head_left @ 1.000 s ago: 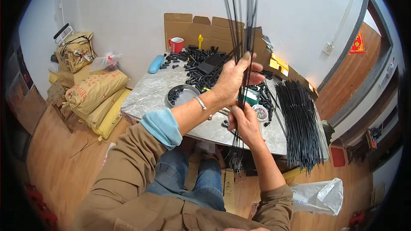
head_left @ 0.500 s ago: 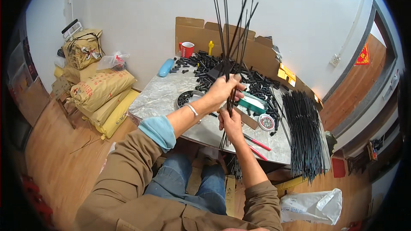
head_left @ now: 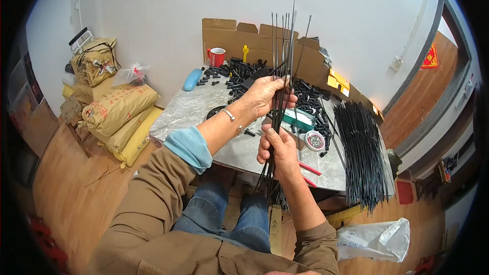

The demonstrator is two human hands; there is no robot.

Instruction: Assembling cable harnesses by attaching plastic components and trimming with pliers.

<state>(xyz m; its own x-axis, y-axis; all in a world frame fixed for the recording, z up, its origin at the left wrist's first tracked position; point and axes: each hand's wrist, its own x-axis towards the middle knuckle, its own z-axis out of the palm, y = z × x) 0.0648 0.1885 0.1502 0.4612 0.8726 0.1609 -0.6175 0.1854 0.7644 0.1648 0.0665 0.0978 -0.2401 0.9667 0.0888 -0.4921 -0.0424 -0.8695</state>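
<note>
Both hands hold one bundle of thin black rods (head_left: 283, 46) upright over a grey marble table (head_left: 188, 109). My left hand (head_left: 265, 95) grips the bundle higher up, its fingers wrapped round the rods. My right hand (head_left: 277, 147) pinches the same rods lower down, near the table's front edge. The rod tips fan out above; their lower ends hang below the table edge. A big pile of like black rods (head_left: 360, 153) lies on the table's right side.
Small black plastic pieces (head_left: 243, 70) are heaped at the back, by a red mug (head_left: 217, 57), a blue oblong object (head_left: 192, 79) and an open cardboard box (head_left: 254, 40). A round tape roll (head_left: 314, 140) lies by my right hand. Stacked sacks (head_left: 119, 114) stand left; a white bag (head_left: 374, 239) lies on the floor.
The view has shifted, so the table and hands sit lower in the picture. My hands have lowered the bundle and the rods have drawn closer together; both hands keep hold.
</note>
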